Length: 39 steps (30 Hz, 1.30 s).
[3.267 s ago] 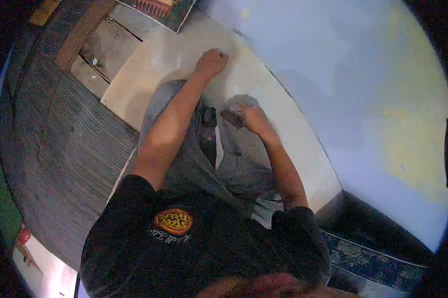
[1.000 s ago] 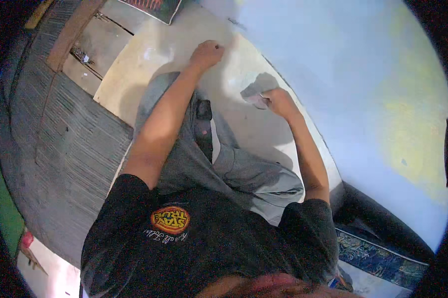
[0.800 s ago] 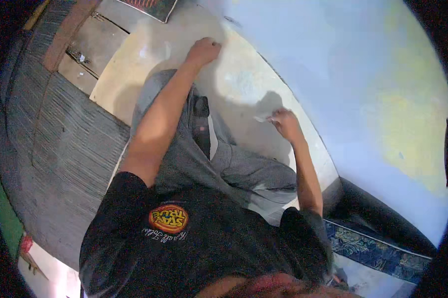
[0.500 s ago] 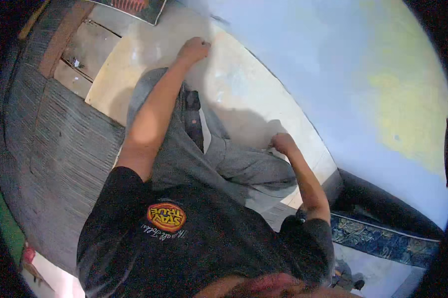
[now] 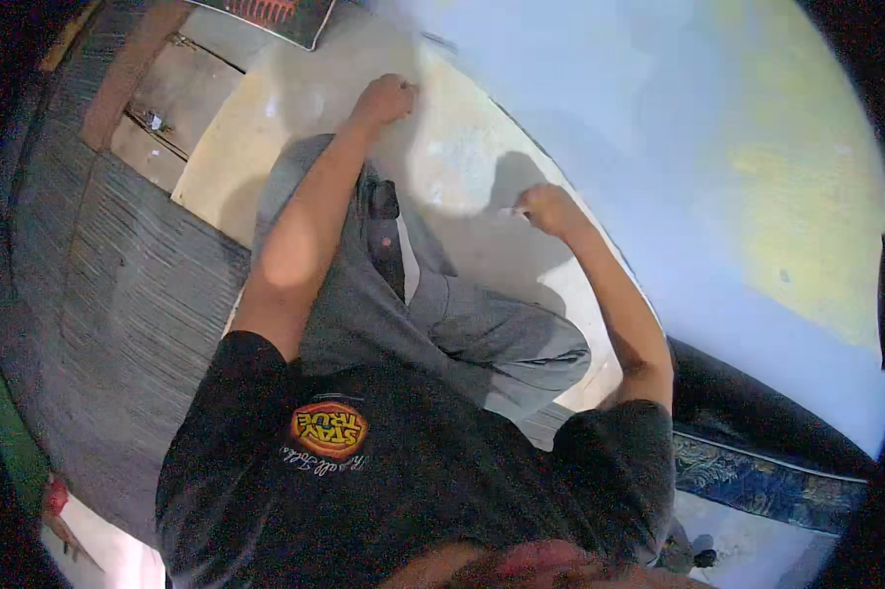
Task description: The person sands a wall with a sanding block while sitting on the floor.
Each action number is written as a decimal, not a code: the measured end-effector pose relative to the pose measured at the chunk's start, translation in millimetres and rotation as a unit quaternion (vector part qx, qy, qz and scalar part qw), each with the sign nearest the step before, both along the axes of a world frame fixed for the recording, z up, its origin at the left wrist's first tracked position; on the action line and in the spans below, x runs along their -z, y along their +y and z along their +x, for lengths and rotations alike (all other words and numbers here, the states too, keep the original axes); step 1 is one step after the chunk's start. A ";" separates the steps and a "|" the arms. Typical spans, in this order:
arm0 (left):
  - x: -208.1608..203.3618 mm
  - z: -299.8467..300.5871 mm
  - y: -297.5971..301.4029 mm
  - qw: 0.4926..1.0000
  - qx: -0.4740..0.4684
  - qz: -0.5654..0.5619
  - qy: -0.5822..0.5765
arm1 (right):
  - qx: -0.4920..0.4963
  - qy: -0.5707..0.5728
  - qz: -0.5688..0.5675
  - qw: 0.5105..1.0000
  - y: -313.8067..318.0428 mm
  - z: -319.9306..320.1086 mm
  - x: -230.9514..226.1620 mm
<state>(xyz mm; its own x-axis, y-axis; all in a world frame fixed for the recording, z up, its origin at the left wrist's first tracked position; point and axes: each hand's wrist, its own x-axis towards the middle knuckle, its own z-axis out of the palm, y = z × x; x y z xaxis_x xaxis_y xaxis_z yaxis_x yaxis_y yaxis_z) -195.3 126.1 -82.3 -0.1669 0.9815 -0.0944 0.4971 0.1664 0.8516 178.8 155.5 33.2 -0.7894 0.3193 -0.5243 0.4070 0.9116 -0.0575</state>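
My left hand [image 5: 389,99] is curled closed over the far part of a pale cream board [image 5: 462,147]. Whatever its fingers may hold is too small to make out. Farther right and nearer to me, my right hand [image 5: 552,210] is pinched shut over the same board, close to its right edge. A small, thin, whitish piece [image 5: 511,210] sticks out to the left from its fingertips; its kind cannot be told. Shadows of both hands fall on the board. My crossed legs in grey trousers [image 5: 492,329] cover the near part of the board.
A grey ribbed mat [image 5: 138,294] spreads along the left, with brownish flat panels [image 5: 182,88] beyond it. A dark framed panel [image 5: 276,18] lies at the far edge. A pale blue and yellowish wall [image 5: 678,147] borders the right. A dark blue patterned strip [image 5: 756,476] lies at lower right.
My right hand has moved forward, away from my knee, over the board, and the whitish piece now shows plainly at its fingertips. My left hand has stayed nearly in place.
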 end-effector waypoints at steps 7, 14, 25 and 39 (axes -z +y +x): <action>-34.3 16.3 -5.4 0.996 -0.025 -0.061 -0.065 | 0.041 -0.135 0.033 0.989 -31.1 113.0 -1.5; -34.5 12.7 -5.6 0.992 -0.065 -0.079 -0.076 | -0.087 -0.015 0.072 0.993 -4.3 28.2 -5.6; 27.4 6.4 13.2 0.998 0.024 0.006 0.065 | 0.026 0.038 0.028 0.999 -19.1 12.7 -49.0; 6.9 11.1 2.6 0.965 -0.002 -0.109 -0.239 | 0.521 0.198 0.152 0.816 -124.7 136.2 -28.1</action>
